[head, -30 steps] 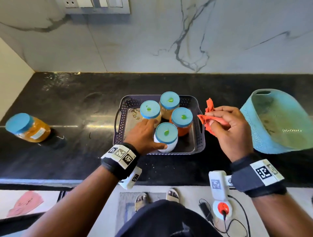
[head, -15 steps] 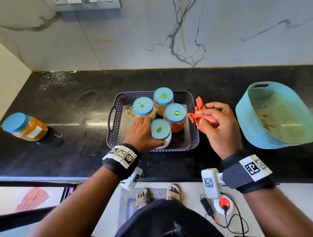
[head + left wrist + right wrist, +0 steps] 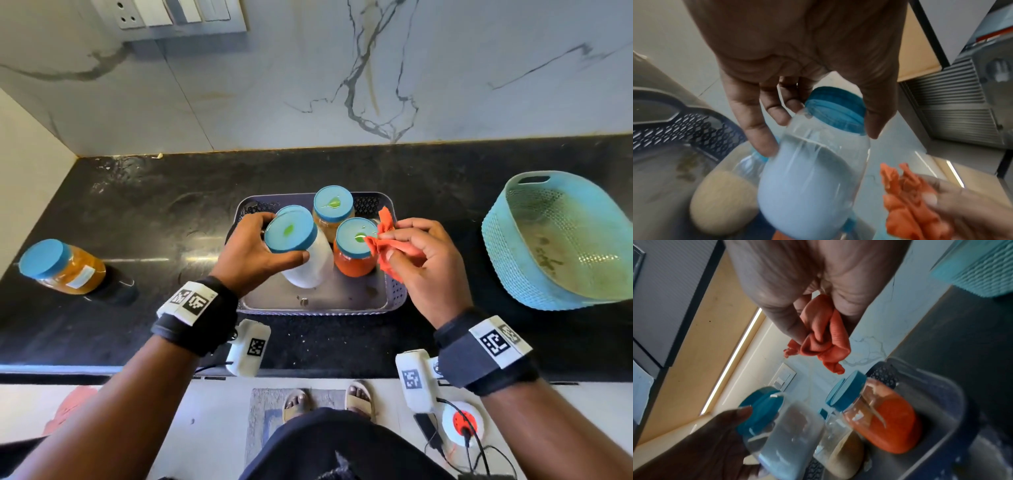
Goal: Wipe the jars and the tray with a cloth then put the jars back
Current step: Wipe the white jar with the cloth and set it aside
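Note:
My left hand (image 3: 255,251) (image 3: 818,100) grips the blue lid of a jar of white powder (image 3: 305,255) (image 3: 807,186) (image 3: 785,439) and holds it lifted and tilted above the grey perforated tray (image 3: 322,301) (image 3: 937,431). An orange cloth (image 3: 387,240) (image 3: 822,339) (image 3: 906,203) is bunched in my right hand (image 3: 419,260) just right of that jar. In the tray stand a jar of red-orange powder (image 3: 354,251) (image 3: 884,418), a beige-filled jar (image 3: 332,210) behind it, and a third jar (image 3: 723,199) mostly hidden by my left hand.
A jar with yellow-orange contents (image 3: 61,267) sits on the black counter (image 3: 137,222) far left. A light blue mesh basket (image 3: 561,240) stands at the right. The marble wall with a switch panel (image 3: 181,15) is behind. Small crumbs lie on the tray's bare front floor.
My left hand has lifted the white jar off the tray and tilted it. My right hand has brought the cloth left, close to the jars.

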`<state>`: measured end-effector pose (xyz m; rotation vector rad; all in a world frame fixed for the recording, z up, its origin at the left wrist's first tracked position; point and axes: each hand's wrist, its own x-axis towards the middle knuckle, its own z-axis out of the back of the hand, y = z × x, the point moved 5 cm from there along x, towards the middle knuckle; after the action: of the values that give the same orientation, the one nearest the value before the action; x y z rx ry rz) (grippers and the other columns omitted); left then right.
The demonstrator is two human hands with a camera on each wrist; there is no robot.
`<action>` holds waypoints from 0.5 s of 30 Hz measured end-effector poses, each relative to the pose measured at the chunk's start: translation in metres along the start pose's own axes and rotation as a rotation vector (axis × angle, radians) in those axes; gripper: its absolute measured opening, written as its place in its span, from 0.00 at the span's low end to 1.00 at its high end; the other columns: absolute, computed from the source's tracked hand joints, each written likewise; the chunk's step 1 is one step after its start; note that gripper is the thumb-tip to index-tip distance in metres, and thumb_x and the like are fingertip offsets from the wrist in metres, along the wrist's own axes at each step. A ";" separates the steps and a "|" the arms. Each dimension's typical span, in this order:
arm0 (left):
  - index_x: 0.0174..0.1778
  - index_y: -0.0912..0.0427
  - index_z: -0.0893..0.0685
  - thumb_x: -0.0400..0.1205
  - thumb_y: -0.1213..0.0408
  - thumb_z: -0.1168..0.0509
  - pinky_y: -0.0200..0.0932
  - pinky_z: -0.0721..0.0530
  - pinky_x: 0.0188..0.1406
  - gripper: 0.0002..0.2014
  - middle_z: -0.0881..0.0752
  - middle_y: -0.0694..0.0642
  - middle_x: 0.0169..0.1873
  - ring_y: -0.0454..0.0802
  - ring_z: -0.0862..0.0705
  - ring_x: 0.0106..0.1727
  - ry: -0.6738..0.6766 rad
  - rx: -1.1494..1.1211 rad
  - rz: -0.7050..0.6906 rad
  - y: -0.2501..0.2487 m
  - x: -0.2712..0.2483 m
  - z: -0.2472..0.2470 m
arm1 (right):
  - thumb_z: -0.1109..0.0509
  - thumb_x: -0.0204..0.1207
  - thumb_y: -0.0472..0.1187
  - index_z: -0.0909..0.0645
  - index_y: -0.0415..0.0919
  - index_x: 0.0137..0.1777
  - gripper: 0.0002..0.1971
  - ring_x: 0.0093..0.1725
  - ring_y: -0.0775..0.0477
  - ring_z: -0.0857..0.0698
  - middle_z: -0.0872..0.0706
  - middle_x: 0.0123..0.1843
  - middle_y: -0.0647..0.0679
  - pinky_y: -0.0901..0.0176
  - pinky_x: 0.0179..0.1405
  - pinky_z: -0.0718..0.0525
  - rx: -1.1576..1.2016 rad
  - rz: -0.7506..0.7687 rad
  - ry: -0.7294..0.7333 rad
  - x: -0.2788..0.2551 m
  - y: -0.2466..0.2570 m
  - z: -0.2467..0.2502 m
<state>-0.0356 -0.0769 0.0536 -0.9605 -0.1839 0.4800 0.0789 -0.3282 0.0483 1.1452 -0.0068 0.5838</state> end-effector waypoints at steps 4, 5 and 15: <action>0.52 0.44 0.22 0.59 0.49 0.15 0.26 0.17 0.46 0.30 0.14 0.42 0.51 0.25 0.16 0.46 -0.028 -0.099 -0.014 -0.018 -0.001 0.021 | 0.22 0.72 0.29 0.10 0.51 0.55 0.17 0.63 0.58 0.16 0.16 0.61 0.52 0.63 0.68 0.19 0.125 -0.020 0.103 0.002 0.015 -0.024; 0.55 0.48 0.21 0.61 0.54 0.13 0.25 0.18 0.46 0.31 0.15 0.42 0.51 0.23 0.16 0.46 -0.033 -0.114 -0.014 -0.020 -0.001 0.026 | 0.22 0.72 0.29 0.11 0.50 0.55 0.17 0.63 0.58 0.16 0.16 0.61 0.52 0.64 0.68 0.20 0.125 -0.006 0.123 0.003 0.020 -0.029; 0.56 0.50 0.19 0.68 0.64 0.14 0.27 0.16 0.46 0.26 0.13 0.44 0.50 0.26 0.14 0.46 -0.067 -0.173 -0.051 -0.041 -0.007 0.053 | 0.23 0.75 0.31 0.17 0.43 0.60 0.15 0.56 0.33 0.09 0.08 0.52 0.44 0.37 0.51 0.09 0.659 -0.386 0.298 0.007 0.031 -0.084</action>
<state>-0.0483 -0.0610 0.1174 -1.1066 -0.3141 0.4550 0.0470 -0.2440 0.0406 1.6303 0.6919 0.4098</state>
